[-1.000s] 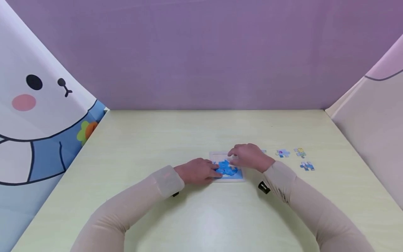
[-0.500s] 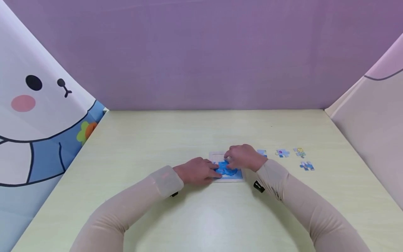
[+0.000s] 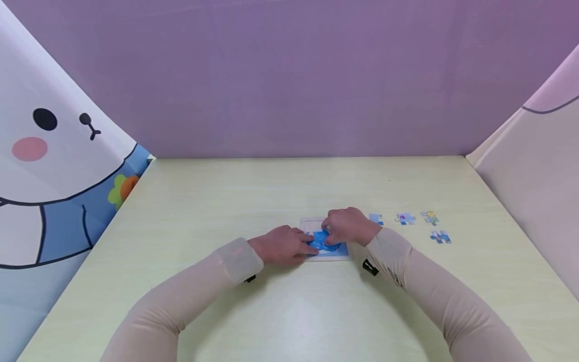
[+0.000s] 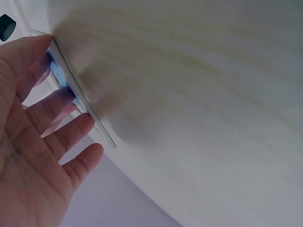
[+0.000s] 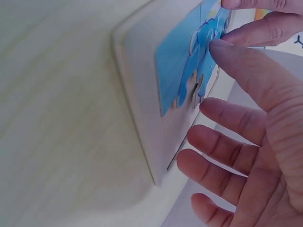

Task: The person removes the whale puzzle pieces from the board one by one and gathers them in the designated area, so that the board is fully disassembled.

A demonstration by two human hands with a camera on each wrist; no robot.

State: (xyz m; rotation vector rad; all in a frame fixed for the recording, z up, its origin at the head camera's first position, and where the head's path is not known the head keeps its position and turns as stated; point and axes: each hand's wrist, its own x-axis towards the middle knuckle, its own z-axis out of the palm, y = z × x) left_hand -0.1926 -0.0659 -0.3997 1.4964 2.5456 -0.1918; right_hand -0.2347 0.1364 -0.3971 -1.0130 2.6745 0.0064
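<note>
A small square puzzle tray [image 3: 332, 259] with a pale rim lies flat on the table, partly filled with joined blue pieces. My left hand [image 3: 282, 245] rests at its left side, extended fingers [image 4: 61, 99] reaching over the blue picture and thumb at the near rim. My right hand [image 3: 350, 226] is over the tray's right part. Its thumb and index finger pinch a blue puzzle piece [image 5: 206, 71], which sits slightly raised among the other pieces. The remaining right fingers [image 5: 213, 146] are bent loosely beside the tray. In the head view the hand covers most of that piece.
Several loose puzzle pieces lie right of the tray: a light blue one [image 3: 376, 218], one with a purple swirl [image 3: 405, 219], one with a yellow flower [image 3: 430, 217] and a blue-and-white one [image 3: 441, 237]. A purple backdrop [image 3: 289, 80] stands behind the table.
My right hand has moved left and down onto the blue pieces, its thumb and index finger drawing closer together. A loose light blue piece came into fuller view. My left hand has stayed put.
</note>
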